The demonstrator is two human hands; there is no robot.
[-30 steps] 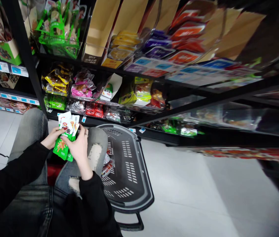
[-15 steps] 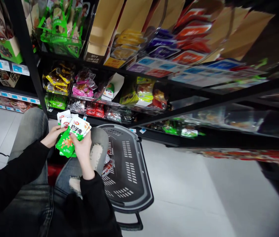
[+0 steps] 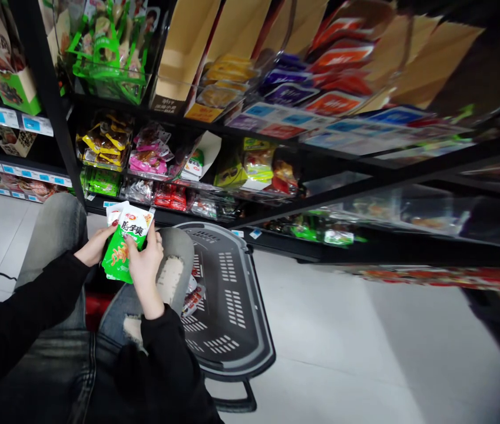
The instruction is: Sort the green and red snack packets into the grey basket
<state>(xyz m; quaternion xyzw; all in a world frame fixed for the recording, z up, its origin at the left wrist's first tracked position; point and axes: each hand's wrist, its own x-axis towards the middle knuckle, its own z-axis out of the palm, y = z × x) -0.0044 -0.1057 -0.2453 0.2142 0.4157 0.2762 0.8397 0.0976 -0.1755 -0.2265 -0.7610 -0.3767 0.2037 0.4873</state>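
Above my lap, both hands grip a stack of green-and-white snack packets (image 3: 122, 250). My left hand (image 3: 95, 244) is closed on the left edge of the stack, its thumb near the white top. On the other side, my right hand (image 3: 147, 264) wraps around the packets with the thumb lying across the front one. The front packet shows dark lettering and a picture of orange food pieces. How many packets lie behind it is hidden.
A dark shopping basket (image 3: 232, 330) stands on the floor at my right knee, a few packets (image 3: 194, 296) in it. Ahead, shelves hold bagged snacks, with an open white carton (image 3: 208, 154) of similar green-and-white packets. A black shelf edge (image 3: 294, 250) runs low to the right.
The packets, fanned out before, are now squared into a neater stack. My right hand has shifted its hold slightly up along the right edge.
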